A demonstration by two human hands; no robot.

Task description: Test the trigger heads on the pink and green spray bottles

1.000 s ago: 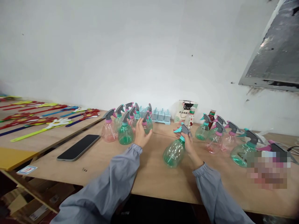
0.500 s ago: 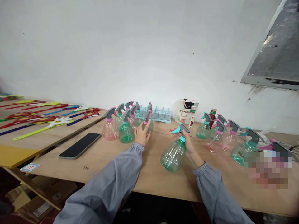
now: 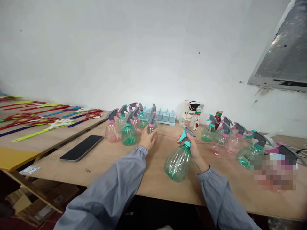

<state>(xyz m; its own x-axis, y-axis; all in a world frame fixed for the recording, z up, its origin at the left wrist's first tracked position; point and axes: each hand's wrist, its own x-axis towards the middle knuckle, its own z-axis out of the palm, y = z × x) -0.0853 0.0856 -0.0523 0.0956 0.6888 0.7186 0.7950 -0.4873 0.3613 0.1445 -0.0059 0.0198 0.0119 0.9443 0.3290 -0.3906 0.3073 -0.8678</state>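
A green spray bottle (image 3: 177,163) with a grey and turquoise head hangs tilted over the front middle of the table. My right hand (image 3: 193,147) is closed round its neck, just under the sprayer head, with fingers by the trigger. Further left, my left hand (image 3: 148,138) curls round a spray bottle with a pink collar (image 3: 152,123), which stands upright; my fingers hide most of its body. Beside that hand are a green spray bottle (image 3: 129,134), a pink spray bottle (image 3: 112,132) and several more behind them.
A phone (image 3: 81,148) lies left of the bottles. Along the wall stand a light-blue rack (image 3: 166,117), a printed box (image 3: 186,111) and a small glass bottle (image 3: 196,120). More spray bottles (image 3: 220,143) line the right. Colourful hand-shaped sticks (image 3: 45,130) cover the left table.
My right hand has tilted the green spray bottle slightly and its fingers have closed in more at the trigger. My left hand stays at the pink-collared bottle, its fingers shifted a little.
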